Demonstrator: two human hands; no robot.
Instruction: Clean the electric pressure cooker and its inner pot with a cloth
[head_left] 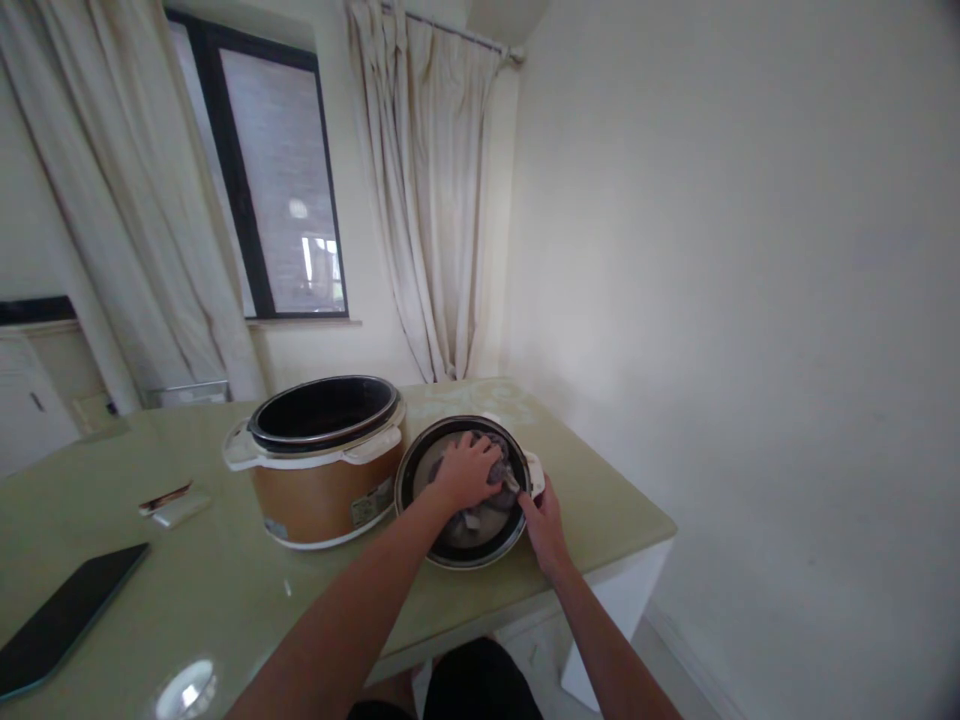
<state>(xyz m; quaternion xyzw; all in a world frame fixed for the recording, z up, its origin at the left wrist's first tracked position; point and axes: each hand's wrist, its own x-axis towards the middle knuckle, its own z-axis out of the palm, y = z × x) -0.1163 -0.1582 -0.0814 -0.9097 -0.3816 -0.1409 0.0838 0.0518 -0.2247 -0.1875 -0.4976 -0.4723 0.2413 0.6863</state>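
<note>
A round pot lid with a dark rim and a pale inner face leans tilted beside the cooker, its inside turned toward me. My left hand presses a crumpled grey cloth against that inner face, fingers curved over the fabric. At the lid's right edge, near a white handle piece, my right hand grips the rim; some of its fingers are hidden behind it. To the left stands an electric cooker with an orange-brown body, white base and handles, and a dark inner pot, uncovered.
The pale green glossy table has its right corner near the white wall. A dark flat tablet-like object lies at left, with a small brown-and-white item beyond it. Curtains and a window are behind.
</note>
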